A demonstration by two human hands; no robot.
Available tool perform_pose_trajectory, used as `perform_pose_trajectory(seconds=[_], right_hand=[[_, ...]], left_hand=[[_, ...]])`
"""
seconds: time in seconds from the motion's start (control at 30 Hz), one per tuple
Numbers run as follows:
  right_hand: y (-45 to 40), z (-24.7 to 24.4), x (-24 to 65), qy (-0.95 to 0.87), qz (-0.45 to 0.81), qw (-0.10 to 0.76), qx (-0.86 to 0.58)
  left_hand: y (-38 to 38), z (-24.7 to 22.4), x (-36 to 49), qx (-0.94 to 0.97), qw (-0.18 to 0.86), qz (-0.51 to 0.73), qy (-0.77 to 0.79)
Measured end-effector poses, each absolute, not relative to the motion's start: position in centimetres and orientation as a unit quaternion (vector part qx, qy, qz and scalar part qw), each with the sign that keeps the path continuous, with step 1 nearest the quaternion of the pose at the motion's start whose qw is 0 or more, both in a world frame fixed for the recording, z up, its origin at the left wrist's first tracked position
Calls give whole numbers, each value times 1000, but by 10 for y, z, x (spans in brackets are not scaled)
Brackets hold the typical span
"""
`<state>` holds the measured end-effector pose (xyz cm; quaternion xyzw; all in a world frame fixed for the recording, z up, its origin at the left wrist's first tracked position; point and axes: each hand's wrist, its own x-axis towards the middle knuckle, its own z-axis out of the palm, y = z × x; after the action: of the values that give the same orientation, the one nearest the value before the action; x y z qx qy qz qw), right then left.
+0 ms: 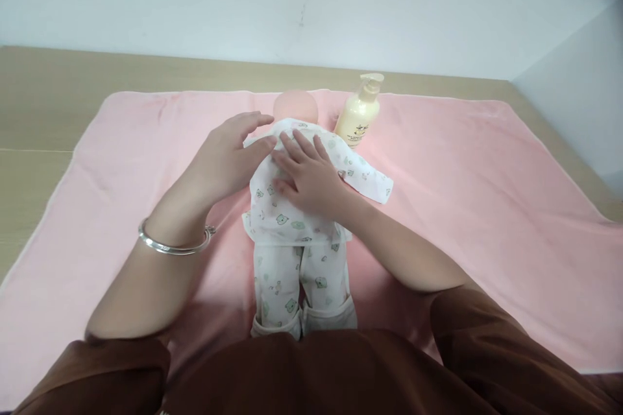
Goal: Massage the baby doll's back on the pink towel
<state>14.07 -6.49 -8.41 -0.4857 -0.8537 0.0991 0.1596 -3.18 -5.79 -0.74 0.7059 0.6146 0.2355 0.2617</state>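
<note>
A baby doll [294,106] lies in the middle, its smooth bald head pointing away from me and no face showing. It wears a white long-sleeved top [287,224] with small green animal prints and matching trousers [277,279] with turned-up cuffs. My right hand [311,178] rests flat on the top, its fingers spread. At the doll's left shoulder is my left hand [238,152], thumb and fingers apart, curving around that side. The doll's right-hand sleeve [372,181] stretches outward; the other sleeve is mostly hidden behind my left hand and arm.
A pale yellow pump bottle [360,113] leans to the right of the doll's head. Beneath everything a pink blanket [462,207] covers much of the wooden table [48,91]. A white wall [195,6] rises behind the table.
</note>
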Motion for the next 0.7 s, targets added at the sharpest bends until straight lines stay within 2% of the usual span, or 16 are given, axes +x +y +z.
perform_pose_trajectory(seconds=[0.07, 0.17, 0.3, 0.43, 0.6, 0.7], right_hand=[[-64, -80, 142, -850, 120, 152, -490], [-63, -62, 151, -837, 135, 193, -495], [-59, -33, 182, -810, 65, 280, -511], [-43, -22, 222, -768, -2, 334, -546], [-18, -32, 241, -750, -11, 332, -571], [-9, -42, 236, -754, 0, 304, -582]], left_hand=[[-58, -9, -30, 710, 257, 236, 612], [-58, -11, -28, 711, 260, 240, 607], [-59, -15, -24, 703, 298, 268, 587], [-50, -25, -16, 677, 382, 296, 555], [-21, -29, 14, 648, 469, 376, 468], [-5, -17, 36, 639, 476, 355, 489]])
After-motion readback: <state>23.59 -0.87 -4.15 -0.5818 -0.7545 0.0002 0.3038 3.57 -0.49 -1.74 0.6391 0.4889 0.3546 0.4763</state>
